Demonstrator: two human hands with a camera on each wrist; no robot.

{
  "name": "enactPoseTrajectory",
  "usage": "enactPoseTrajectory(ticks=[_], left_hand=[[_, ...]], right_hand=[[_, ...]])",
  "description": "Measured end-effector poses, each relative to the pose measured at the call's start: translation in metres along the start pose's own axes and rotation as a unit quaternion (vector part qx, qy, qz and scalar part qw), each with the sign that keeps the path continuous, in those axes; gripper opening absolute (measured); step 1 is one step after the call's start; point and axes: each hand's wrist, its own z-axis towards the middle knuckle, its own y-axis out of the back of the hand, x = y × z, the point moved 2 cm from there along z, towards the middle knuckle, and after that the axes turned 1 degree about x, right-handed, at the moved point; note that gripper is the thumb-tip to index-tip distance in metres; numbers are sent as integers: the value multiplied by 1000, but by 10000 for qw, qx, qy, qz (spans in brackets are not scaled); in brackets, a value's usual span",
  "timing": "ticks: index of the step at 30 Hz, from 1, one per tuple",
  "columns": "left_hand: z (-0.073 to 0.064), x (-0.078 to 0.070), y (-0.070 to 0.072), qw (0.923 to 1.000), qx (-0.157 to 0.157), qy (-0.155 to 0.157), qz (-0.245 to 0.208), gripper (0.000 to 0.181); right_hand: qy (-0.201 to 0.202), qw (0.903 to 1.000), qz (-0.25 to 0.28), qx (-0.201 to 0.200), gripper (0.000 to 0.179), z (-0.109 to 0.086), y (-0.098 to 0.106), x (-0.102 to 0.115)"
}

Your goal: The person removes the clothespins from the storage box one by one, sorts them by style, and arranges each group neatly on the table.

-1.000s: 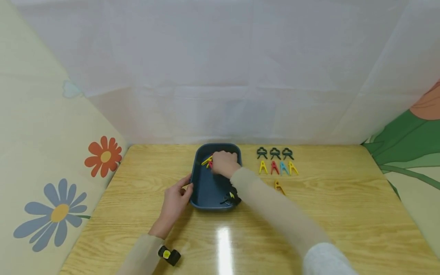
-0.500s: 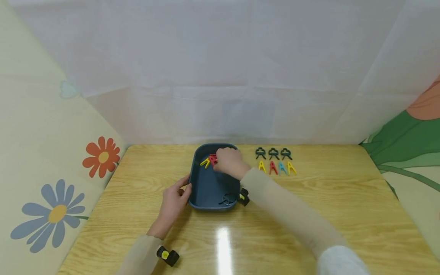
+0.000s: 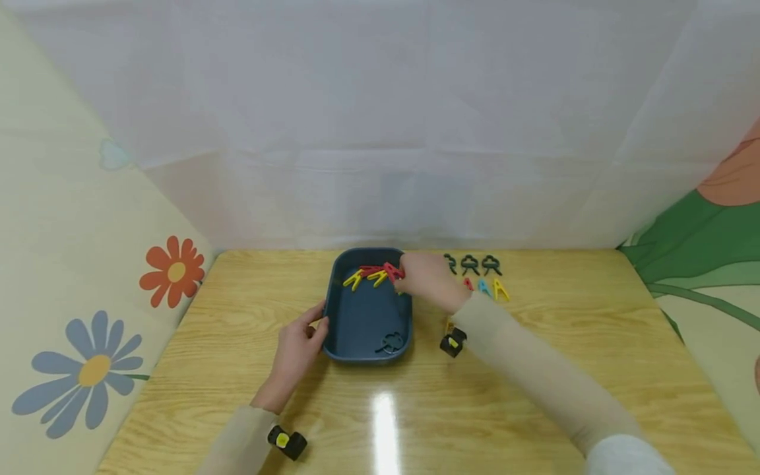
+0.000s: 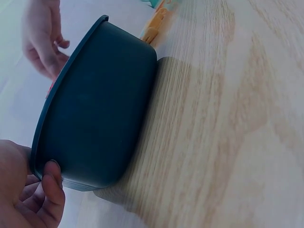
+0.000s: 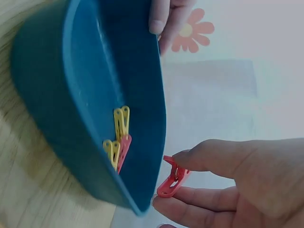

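A dark blue plastic bin [image 3: 368,323] sits on the wooden table. My left hand [image 3: 299,342] pinches its left rim, thumb outside the wall in the left wrist view. Over the right rim, my right hand [image 3: 432,280] holds a red clothespin [image 5: 175,178] between thumb and fingers. Inside, towards the far end, lie a yellow clothespin [image 3: 353,280], another yellow clothespin [image 5: 111,151] and a red clothespin [image 5: 124,149]. A dark green clip [image 3: 390,342] rests in the near right corner of the bin.
Right of the bin, dark clips [image 3: 470,265] form a row, with a row of clothespins below: red [image 3: 468,284], blue [image 3: 484,287], yellow [image 3: 501,289]. An orange clip [image 3: 449,324] lies partly hidden by the right wrist camera [image 3: 454,343]. A white cloth [image 3: 380,132] hangs behind.
My right hand has moved right, from inside the bin to its right rim, bringing out a red clothespin. The clothespins it covered now show. My left hand stays on the rim.
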Motion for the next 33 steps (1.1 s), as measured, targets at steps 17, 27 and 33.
enactPoseTrajectory(ticks=[17,27,33], left_hand=[[1,1,1,9999,60,91,71,40],[2,1,2,9998,135,88,132,40],[2,1,1,9999,131,90,6,40]], right_hand=[[-314,9980,543,-101,20,-44,5,-77],[-713,9934,895,-114,26,-61,-3,-132],[-944,9912,912,-143,37,-71,-2,-156]])
